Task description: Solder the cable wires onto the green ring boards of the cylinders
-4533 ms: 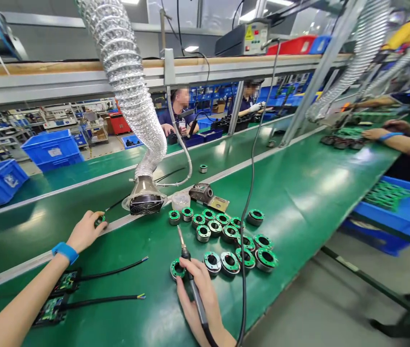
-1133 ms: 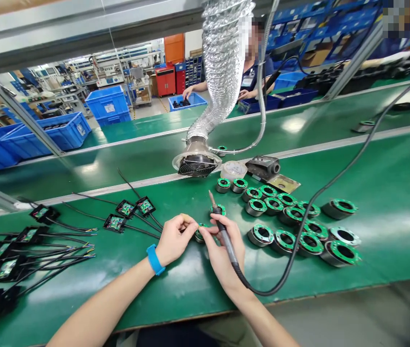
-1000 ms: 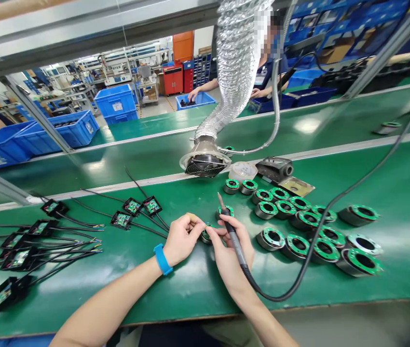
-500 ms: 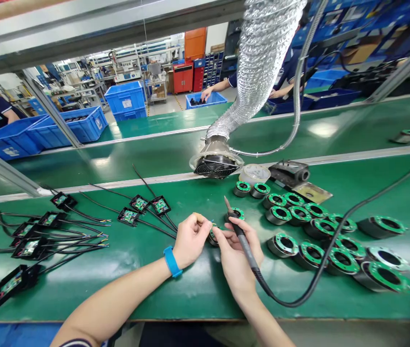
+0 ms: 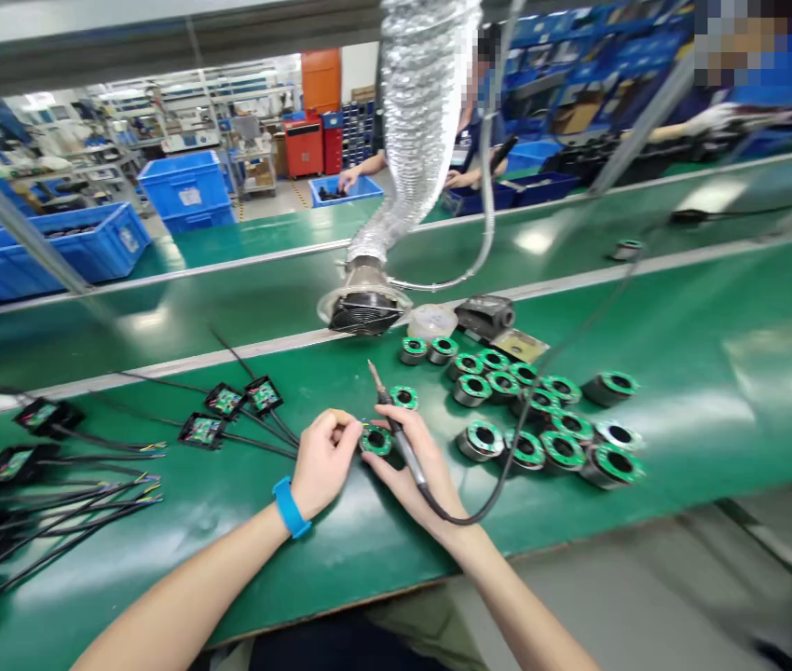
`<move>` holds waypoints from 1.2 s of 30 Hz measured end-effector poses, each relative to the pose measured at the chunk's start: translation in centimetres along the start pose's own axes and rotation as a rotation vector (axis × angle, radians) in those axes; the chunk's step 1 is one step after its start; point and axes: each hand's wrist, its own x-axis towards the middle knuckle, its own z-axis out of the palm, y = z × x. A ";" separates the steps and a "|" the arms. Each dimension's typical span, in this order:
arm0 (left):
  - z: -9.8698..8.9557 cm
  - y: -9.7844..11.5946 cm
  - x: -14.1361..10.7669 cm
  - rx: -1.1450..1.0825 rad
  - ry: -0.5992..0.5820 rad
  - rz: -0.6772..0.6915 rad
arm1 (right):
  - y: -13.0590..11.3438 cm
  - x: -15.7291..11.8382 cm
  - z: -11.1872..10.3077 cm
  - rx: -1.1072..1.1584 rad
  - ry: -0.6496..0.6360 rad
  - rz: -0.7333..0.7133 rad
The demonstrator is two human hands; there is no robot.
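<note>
My left hand (image 5: 330, 458), with a blue band at the wrist, is closed in a pinch on the end of a black cable (image 5: 260, 443). Tiny coloured wire ends show at its fingertips. Just right of them sits a motor stator (image 5: 376, 441) with a green ring board on top. My right hand (image 5: 418, 471) holds a soldering iron (image 5: 406, 449), its tip pointing up and away from the stator. The right thumb and fingers reach around the stator's near and right sides; whether they press on it I cannot tell. Another stator (image 5: 404, 398) stands just behind.
Several stators (image 5: 484, 440) stand grouped at the right. Black boxes with circuit boards (image 5: 201, 430) and cables lie at the left. A fume extractor nozzle (image 5: 366, 312) hangs beyond my hands, near a white round container (image 5: 432, 321) and an iron stand (image 5: 485, 317). Co-workers sit across the bench.
The view has swung right, so the bench appears shifted left. My right fingers have moved from the wire ends to around the stator, which shows more now. My left hand keeps its pinch.
</note>
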 end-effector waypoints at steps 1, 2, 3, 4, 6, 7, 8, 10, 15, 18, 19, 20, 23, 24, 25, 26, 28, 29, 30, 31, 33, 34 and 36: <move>-0.1 0.0 0.1 0.017 -0.008 0.029 | -0.1 -0.1 0.1 -0.038 0.044 0.004; -0.1 0.1 0.2 0.033 -0.020 0.058 | -0.3 -0.2 0.2 -0.083 0.086 0.011; -0.2 0.2 0.3 0.050 -0.034 0.083 | -0.4 -0.4 0.2 -0.126 0.119 0.021; -0.2 0.3 0.4 0.067 -0.050 0.103 | -0.6 -0.6 0.1 -0.157 0.142 0.032; -0.2 0.6 0.4 0.102 -0.080 0.135 | -0.8 -1.0 -0.3 -0.144 0.147 0.051; -0.1 0.7 0.4 0.118 -0.092 0.152 | -0.8 -1.3 -0.6 -0.099 0.135 0.059; 0.0 0.8 0.3 0.131 -0.103 0.171 | -0.8 -1.5 -0.9 -0.042 0.122 0.062; 0.4 1.0 0.1 0.154 -0.123 0.212 | -0.7 -1.9 -1.1 0.046 0.110 0.060; 1.4 1.3 -0.4 0.240 -0.152 0.301 | -0.3 -2.1 0.1 -0.004 0.163 0.095; 1.6 1.3 -0.6 0.293 -0.165 0.331 | -0.5 -2.1 0.4 -0.028 0.162 0.093; 1.6 1.3 -0.6 0.312 -0.171 0.337 | -0.6 -2.3 0.2 -0.021 0.164 0.085; 1.5 1.4 -0.7 0.329 -0.177 0.342 | -0.8 -2.5 -0.2 -0.010 0.173 0.076; 1.6 1.5 -0.9 0.364 -0.177 0.346 | -1.5 -3.4 -2.1 0.003 0.285 0.052; 1.7 1.5 -1.0 0.371 -0.171 0.344 | -1.6 -3.9 -2.7 -0.001 0.350 0.047; 1.8 1.5 -1.1 0.377 -0.164 0.340 | -1.7 -4.4 -3.2 -0.003 0.418 0.046; 1.9 1.5 -1.2 0.384 -0.157 0.335 | -1.7 -4.9 -3.5 0.000 0.484 0.055; 2.2 1.4 -1.3 0.402 -0.144 0.328 | -1.6 -5.8 -3.8 0.052 0.579 0.100; 2.3 1.3 -1.4 0.414 -0.136 0.327 | -1.5 -6.2 -3.7 0.103 0.603 0.133; 2.4 1.2 -1.5 0.426 -0.127 0.328 | -1.4 -6.6 -3.6 0.162 0.613 0.162; 2.5 1.1 -1.5 0.435 -0.118 0.330 | -1.3 -6.8 -3.5 0.221 0.618 0.184; 2.6 1.0 -1.5 0.443 -0.101 0.334 | -1.2 -6.9 -3.2 0.307 0.614 0.205; 2.6 0.9 -1.5 0.443 -0.098 0.334 | -1.2 -6.9 -3.2 0.332 0.606 0.210; 2.6 0.7 -1.5 0.443 -0.094 0.335 | -1.3 -6.6 -3.2 0.355 0.578 0.219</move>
